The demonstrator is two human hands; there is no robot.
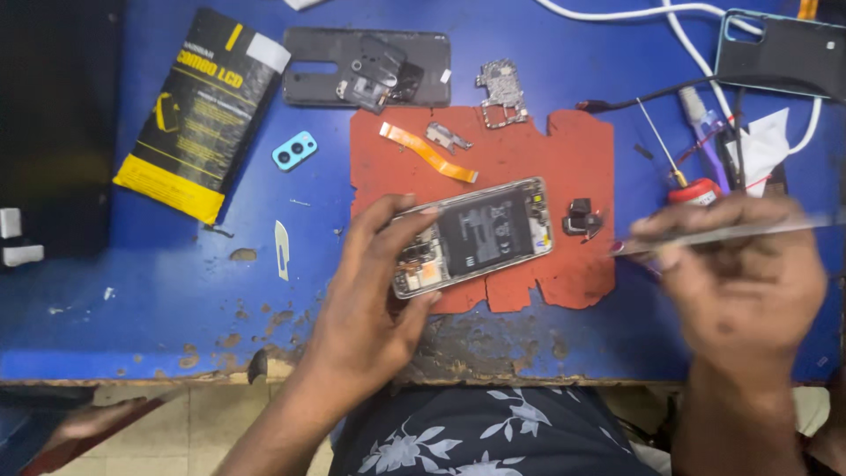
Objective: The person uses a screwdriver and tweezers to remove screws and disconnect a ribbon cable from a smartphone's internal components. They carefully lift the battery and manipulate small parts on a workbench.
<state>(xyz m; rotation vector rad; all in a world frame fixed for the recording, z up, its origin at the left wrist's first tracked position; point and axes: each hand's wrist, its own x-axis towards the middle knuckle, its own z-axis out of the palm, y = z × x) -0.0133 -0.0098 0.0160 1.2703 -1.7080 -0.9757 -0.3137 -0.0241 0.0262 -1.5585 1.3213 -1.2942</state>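
The opened smartphone with its back cover off, black battery and circuit boards bare [476, 236], lies slanted on a red rubber work mat [573, 159] in the middle of the worn blue table [176, 300]. The left hand [374, 300] clamps its near end, thumb on one long edge and fingers curled over the other. The right hand [740, 282], blurred, is well off to the right, closed around a thin silver metal tool, tweezers or a pry blade by the look of it [731, 234], whose tip points back toward the phone.

To do this well, I'd judge the left hand should press the frame flat on the mat so it cannot twist, and the tool should come in low and shallow, away from the battery.

On the mat beside the phone sit a small black camera module [582, 217], an orange flex ribbon [429, 152] and a metal shield plate [504, 91]; a dark back cover [366, 66] lies beyond.
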